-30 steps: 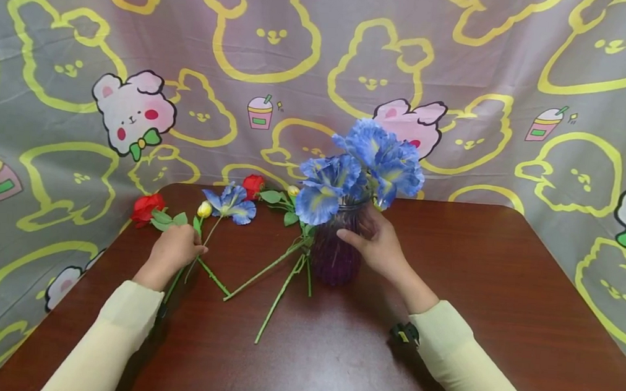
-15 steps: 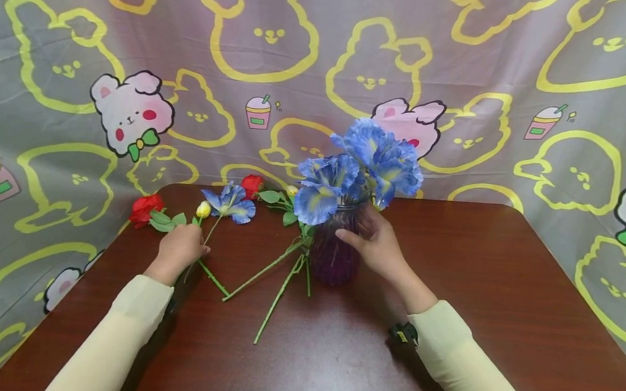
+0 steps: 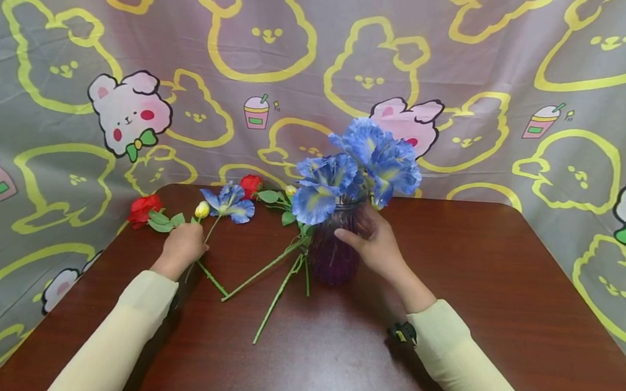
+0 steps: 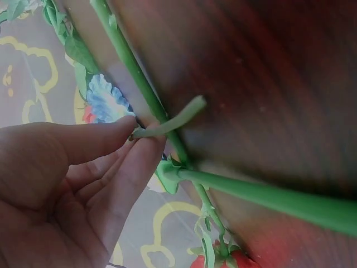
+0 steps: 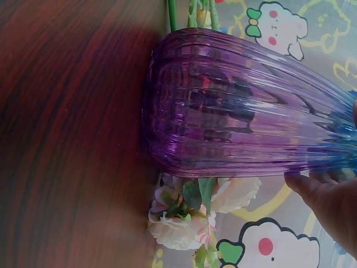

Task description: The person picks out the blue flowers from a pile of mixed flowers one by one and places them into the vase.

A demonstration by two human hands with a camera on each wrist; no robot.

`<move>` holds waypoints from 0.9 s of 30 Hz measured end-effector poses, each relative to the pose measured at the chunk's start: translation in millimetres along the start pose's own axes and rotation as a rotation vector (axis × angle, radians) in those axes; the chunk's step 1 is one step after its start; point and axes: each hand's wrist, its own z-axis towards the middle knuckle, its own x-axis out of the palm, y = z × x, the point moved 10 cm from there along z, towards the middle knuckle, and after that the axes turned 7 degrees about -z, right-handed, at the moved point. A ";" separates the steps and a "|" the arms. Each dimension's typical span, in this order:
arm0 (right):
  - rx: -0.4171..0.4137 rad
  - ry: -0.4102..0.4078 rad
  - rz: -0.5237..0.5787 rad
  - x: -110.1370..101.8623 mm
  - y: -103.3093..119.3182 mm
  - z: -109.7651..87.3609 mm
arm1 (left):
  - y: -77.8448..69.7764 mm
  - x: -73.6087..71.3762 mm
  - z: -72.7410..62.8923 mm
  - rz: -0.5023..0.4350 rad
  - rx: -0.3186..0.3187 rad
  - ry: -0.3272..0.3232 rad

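A purple ribbed glass vase (image 3: 332,256) stands upright on the table, with several blue irises (image 3: 375,154) in its mouth. My right hand (image 3: 378,245) grips it around the upper side; in the right wrist view the thumb lies along the glass (image 5: 234,106). At the left, thumb and forefinger of my left hand (image 3: 182,246) pinch the thin stem (image 4: 178,120) of a blue iris (image 3: 230,203) whose bloom lies on the table beyond the hand. A yellow bud (image 3: 202,210) and a red rose (image 3: 145,210) lie close to the left hand.
Another red rose (image 3: 250,185) lies at the back. Green stems (image 3: 278,301) spread over the table (image 3: 483,297) left of the vase. Pale peach flowers (image 5: 178,231) show past the vase in the right wrist view. A patterned cloth (image 3: 303,52) hangs behind the table.
My left hand and forearm have shifted slightly to the right, the hand still at the flower stems. The right hand keeps its hold on the vase, which stays in place.
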 end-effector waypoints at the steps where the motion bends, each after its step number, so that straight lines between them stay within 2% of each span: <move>1: 0.001 0.001 -0.001 0.2 -0.1 -0.1 | 0.4 0.6 0.4 -0.003 0.003 0.002; 8: -0.004 0.001 0.002 0.5 1.3 0.0 | 0.4 1.3 3.3 -0.028 0.030 0.000; 15: 0.003 0.003 0.000 -0.3 0.4 -0.6 | 6.6 1.8 6.2 -0.050 0.034 0.018; 23: -0.026 -0.006 0.011 -0.2 3.0 0.6 | 6.4 -7.4 -0.1 -0.133 0.074 -0.024; 27: -0.016 -0.007 -0.004 -0.5 1.0 0.6 | 3.8 -12.1 -5.3 -0.152 0.070 -0.038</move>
